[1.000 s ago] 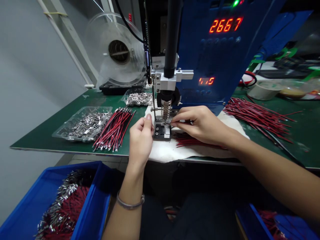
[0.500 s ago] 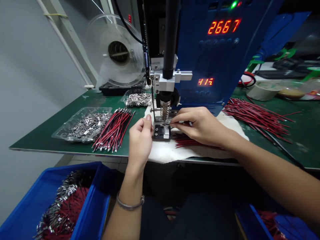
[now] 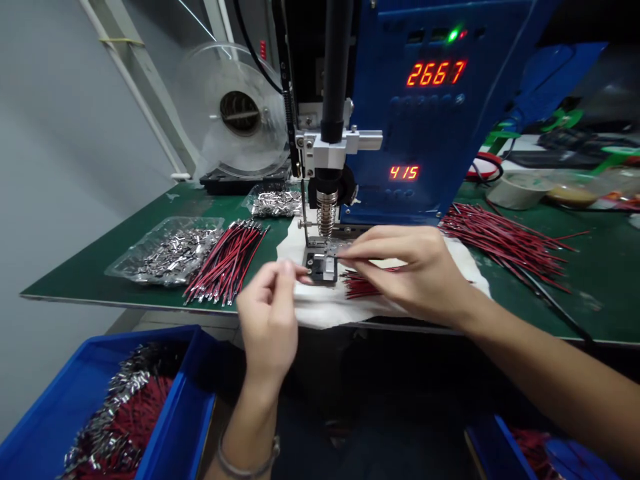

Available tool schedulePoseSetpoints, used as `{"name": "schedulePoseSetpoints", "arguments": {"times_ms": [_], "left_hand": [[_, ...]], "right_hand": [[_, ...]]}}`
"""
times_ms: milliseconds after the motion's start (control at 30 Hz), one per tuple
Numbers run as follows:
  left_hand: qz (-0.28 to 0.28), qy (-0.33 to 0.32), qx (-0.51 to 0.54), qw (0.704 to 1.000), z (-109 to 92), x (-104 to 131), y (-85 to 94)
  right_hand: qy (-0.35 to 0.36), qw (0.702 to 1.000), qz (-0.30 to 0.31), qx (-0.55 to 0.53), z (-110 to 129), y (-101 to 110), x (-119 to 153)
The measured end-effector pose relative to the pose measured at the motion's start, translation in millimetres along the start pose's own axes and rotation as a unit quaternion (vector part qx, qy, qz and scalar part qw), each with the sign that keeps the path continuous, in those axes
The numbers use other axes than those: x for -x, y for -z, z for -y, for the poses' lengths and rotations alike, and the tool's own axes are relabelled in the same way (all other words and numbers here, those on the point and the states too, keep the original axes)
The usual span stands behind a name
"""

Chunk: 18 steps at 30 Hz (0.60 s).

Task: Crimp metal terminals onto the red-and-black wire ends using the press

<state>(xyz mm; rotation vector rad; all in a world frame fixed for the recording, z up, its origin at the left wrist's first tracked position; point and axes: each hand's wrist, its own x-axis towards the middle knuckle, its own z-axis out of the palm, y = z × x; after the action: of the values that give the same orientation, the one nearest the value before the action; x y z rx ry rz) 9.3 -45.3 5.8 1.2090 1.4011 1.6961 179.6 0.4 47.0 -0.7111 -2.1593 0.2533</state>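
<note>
My right hand [image 3: 417, 270] is pinched, thumb against forefinger, at the right edge of a small black-and-silver fixture [image 3: 323, 265]. A thin dark wire appears to lie between its fingertips, mostly hidden by them. Below that hand, a bundle of red and black wires [image 3: 356, 285] rests on a white cloth [image 3: 320, 317]. My left hand [image 3: 270, 313] is just left of the fixture, fingers curled and thumb on top, slightly blurred; what it holds, if anything, does not show. Directly over the fixture hangs a soldering head with a spring [image 3: 327, 210].
A blue machine [image 3: 400, 127] with red digits stands behind. Left on the green table lie a clear tray of metal parts [image 3: 173, 250], another such tray [image 3: 277, 202] and wires with metal ends [image 3: 227, 260]. More wires [image 3: 505, 240] lie right. A blue bin [image 3: 195, 393] is below left.
My left hand has drawn back from the fixture, down and to the left. My right hand stays by the fixture's right side. The soldering head now sits clear above the fixture.
</note>
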Motion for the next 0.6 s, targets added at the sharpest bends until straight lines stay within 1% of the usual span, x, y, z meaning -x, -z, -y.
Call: {"name": "schedulePoseSetpoints", "arguments": {"times_ms": [67,100,133,200,267,333,400,433,467,500,533,567,600], "left_hand": [[0.070,0.007,-0.023,0.997,-7,16,-2.2],[0.097,0.009,-0.026,0.995,-10,22,-4.4],[0.108,0.009,-0.025,0.994,-12,27,-6.7],[0.095,-0.001,-0.025,0.995,-13,32,-9.3],[0.065,-0.019,-0.040,0.997,-13,29,-5.9],[0.041,-0.038,-0.077,0.995,-14,18,5.5],[0.002,-0.062,-0.142,0.988,-16,-1,23.4],[-0.019,-0.072,-0.192,0.978,-19,-13,33.5],[-0.033,-0.080,-0.257,0.963,-21,-25,43.4],[-0.045,-0.080,-0.330,0.939,-24,-37,52.6],[-0.061,-0.077,-0.415,0.904,-26,-48,60.5],[-0.056,-0.067,-0.493,0.866,-29,-59,66.9],[-0.051,-0.059,-0.539,0.839,-30,-68,71.6]], "right_hand": [[0.005,0.998,-0.042,-0.035,17,-6,4],[-0.005,0.997,-0.058,-0.047,24,-11,5],[-0.018,0.996,-0.072,-0.057,30,-16,6],[-0.031,0.993,-0.085,-0.075,38,-26,7],[-0.035,0.992,-0.089,-0.084,40,-31,6],[-0.044,0.992,-0.091,-0.072,35,-28,6],[-0.055,0.994,-0.089,-0.036,27,-19,8],[-0.056,0.995,-0.082,-0.010,21,-13,9],[-0.060,0.996,-0.065,0.015,16,-6,11],[-0.073,0.996,-0.044,0.037,10,1,14],[-0.092,0.994,-0.022,0.055,4,8,16],[-0.115,0.991,0.004,0.071,-2,13,18],[-0.131,0.987,0.026,0.086,-7,19,19]]}}
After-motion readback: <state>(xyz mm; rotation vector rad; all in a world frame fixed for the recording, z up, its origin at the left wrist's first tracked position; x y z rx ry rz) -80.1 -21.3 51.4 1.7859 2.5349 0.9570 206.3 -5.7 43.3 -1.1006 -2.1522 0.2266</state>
